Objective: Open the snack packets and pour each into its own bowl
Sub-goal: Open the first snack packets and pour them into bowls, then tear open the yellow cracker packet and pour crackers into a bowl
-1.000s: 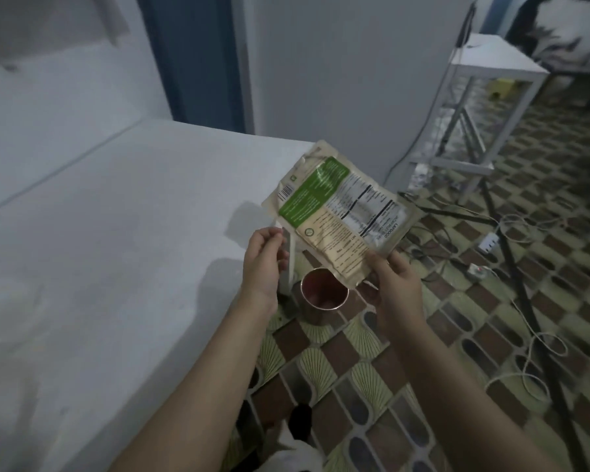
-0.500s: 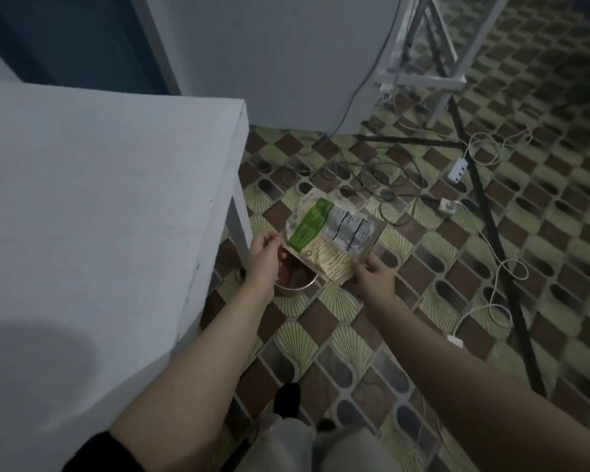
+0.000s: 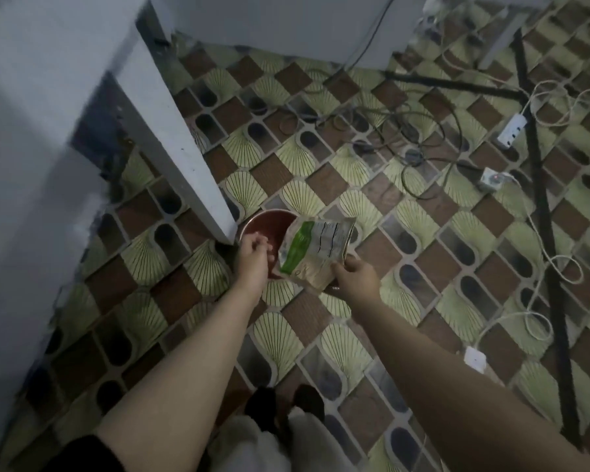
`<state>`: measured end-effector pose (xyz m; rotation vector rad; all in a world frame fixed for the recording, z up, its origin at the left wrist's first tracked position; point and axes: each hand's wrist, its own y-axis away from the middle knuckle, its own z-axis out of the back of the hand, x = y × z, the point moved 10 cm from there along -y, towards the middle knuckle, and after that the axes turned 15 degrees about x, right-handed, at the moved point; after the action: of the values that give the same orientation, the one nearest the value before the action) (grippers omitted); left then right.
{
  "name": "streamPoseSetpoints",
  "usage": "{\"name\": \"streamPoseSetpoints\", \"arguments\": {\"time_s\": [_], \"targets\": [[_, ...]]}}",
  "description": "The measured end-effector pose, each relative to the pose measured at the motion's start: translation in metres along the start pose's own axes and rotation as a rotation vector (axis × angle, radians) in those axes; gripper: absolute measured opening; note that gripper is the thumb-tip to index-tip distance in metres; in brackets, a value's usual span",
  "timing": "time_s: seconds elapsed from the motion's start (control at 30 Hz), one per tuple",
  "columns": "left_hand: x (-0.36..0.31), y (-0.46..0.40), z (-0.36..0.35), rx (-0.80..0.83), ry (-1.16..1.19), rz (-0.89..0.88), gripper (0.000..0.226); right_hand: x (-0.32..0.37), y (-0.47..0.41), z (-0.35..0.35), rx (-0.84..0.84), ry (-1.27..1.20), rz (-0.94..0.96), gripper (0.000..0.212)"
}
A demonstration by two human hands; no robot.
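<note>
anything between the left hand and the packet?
Nothing solid. In the head view only the red inside of the bowl shows in the gap between the left hand and the packet, below them.

We see the snack packet (image 3: 312,250), cream with a green band and a printed label panel, held tilted just above the bowl (image 3: 266,221). The round metal bowl, reddish inside, sits on the patterned floor beside the white table leg.
</note>
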<state>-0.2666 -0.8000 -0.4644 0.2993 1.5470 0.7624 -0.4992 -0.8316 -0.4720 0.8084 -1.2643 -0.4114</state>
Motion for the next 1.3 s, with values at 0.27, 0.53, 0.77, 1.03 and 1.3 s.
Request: {"name": "streamPoseSetpoints", "arguments": {"time_s": [0.27,0.53,0.77,1.03,1.3], "targets": [[0.106,-0.128,0.019,-0.037,-0.066,-0.020,0.013,-0.062,-0.163,-0.044,0.083,-0.007,0.052,0.021],[0.074,-0.103,0.002,0.016,-0.119,-0.119,0.016,-0.031,-0.129,-0.049,-0.019,0.010,0.263,0.021],[-0.082,0.041,-0.015,-0.007,-0.110,-0.333,0.013,0.125,0.043,-0.037,-0.085,0.066,0.575,0.024],[-0.282,0.274,0.064,-0.296,-0.002,-0.769,0.012,0.315,0.286,-0.099,0.191,0.086,1.012,0.011],[-0.307,0.517,0.240,-0.775,0.024,-0.983,0.015,0.365,0.478,-0.272,0.686,0.122,1.173,0.029]]}}
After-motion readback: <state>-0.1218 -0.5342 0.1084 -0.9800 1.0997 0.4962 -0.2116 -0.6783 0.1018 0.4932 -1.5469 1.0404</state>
